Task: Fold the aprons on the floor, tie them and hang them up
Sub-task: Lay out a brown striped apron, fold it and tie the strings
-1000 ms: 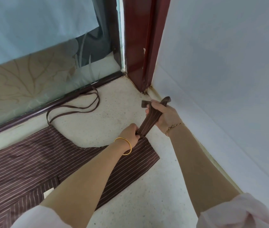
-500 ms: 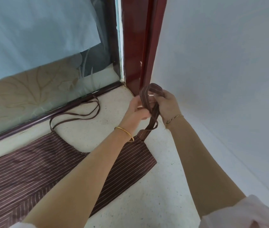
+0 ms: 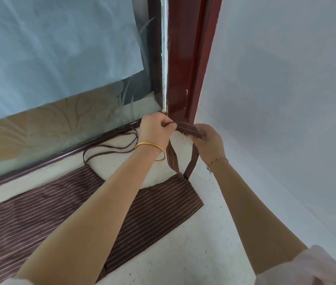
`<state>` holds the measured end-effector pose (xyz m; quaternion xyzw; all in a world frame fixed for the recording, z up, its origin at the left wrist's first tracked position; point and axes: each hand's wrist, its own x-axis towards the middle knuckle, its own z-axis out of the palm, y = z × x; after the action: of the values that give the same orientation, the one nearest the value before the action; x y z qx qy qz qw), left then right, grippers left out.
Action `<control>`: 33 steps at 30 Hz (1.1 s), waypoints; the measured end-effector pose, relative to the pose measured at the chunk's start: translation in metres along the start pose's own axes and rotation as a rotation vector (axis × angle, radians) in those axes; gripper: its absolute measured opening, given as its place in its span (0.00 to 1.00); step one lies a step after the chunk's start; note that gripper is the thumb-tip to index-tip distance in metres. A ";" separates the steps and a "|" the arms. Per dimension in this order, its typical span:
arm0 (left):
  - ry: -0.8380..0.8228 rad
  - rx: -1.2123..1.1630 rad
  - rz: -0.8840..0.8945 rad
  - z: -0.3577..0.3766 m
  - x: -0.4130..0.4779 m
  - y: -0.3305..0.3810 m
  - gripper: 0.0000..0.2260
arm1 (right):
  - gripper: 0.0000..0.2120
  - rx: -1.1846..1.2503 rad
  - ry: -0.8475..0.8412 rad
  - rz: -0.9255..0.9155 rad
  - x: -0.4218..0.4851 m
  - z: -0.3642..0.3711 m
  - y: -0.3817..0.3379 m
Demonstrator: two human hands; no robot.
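Note:
A brown apron (image 3: 64,204) with thin pale stripes lies flat on the speckled floor, running off the left edge. Its wide striped strap (image 3: 187,129) rises from the apron's right corner as a loop held above the floor. My left hand (image 3: 154,130) pinches the strap's left end with curled fingers. My right hand (image 3: 208,140) grips the strap's right side, and both hands hold it stretched between them. A thin brown tie cord (image 3: 109,150) loops on the floor behind my left wrist.
A glass door (image 3: 60,79) with a dark bottom rail runs along the far side of the apron. A red-brown door frame (image 3: 183,68) stands just behind my hands. A pale wall (image 3: 286,99) closes the right side. Speckled floor (image 3: 194,254) lies in front.
Both hands have lifted the strap from a tight bunch into an open loop. My left hand moved up from the apron's corner to the strap's top and now pulls it leftward.

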<state>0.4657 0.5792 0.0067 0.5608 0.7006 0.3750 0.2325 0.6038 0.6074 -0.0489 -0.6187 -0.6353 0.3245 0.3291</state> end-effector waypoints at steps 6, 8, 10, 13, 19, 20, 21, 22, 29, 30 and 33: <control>-0.211 -0.373 -0.311 -0.015 0.000 0.007 0.02 | 0.27 0.125 -0.031 0.200 -0.041 0.008 0.026; -0.249 -0.448 -0.340 -0.015 -0.001 0.008 0.02 | 0.33 0.098 -0.093 0.227 -0.049 0.015 0.035; -0.266 -0.522 -0.350 -0.013 -0.004 0.011 0.02 | 0.38 0.069 -0.197 0.223 -0.054 0.020 0.038; -0.289 -0.660 -0.335 -0.015 -0.007 0.018 0.02 | 0.45 0.081 -0.342 0.229 -0.062 0.032 0.045; -0.358 -0.739 -0.250 -0.034 -0.021 0.005 0.09 | 0.36 -0.281 -0.034 0.202 -0.076 0.055 0.057; -0.378 -0.696 -0.262 -0.039 -0.024 -0.006 0.10 | 0.33 -0.307 0.004 0.162 -0.080 0.060 0.058; -0.410 -0.649 -0.278 -0.044 -0.027 -0.017 0.09 | 0.31 -0.314 0.029 0.126 -0.084 0.063 0.059; -0.440 -0.596 -0.301 -0.049 -0.030 -0.033 0.07 | 0.28 -0.321 0.036 0.085 -0.089 0.069 0.060; -0.598 -0.041 -0.596 -0.062 -0.077 -0.144 0.10 | 0.23 -0.404 -0.136 0.045 -0.101 0.099 0.079; -0.599 0.034 -0.600 -0.059 -0.081 -0.157 0.11 | 0.24 -0.413 -0.161 0.060 -0.100 0.100 0.080; -0.516 0.199 -0.590 -0.050 -0.093 -0.186 0.09 | 0.24 -0.444 -0.197 0.092 -0.098 0.104 0.081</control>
<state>0.3391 0.4597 -0.1173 0.4313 0.7829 0.0695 0.4429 0.5671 0.5103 -0.1767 -0.6695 -0.6911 0.2505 0.1064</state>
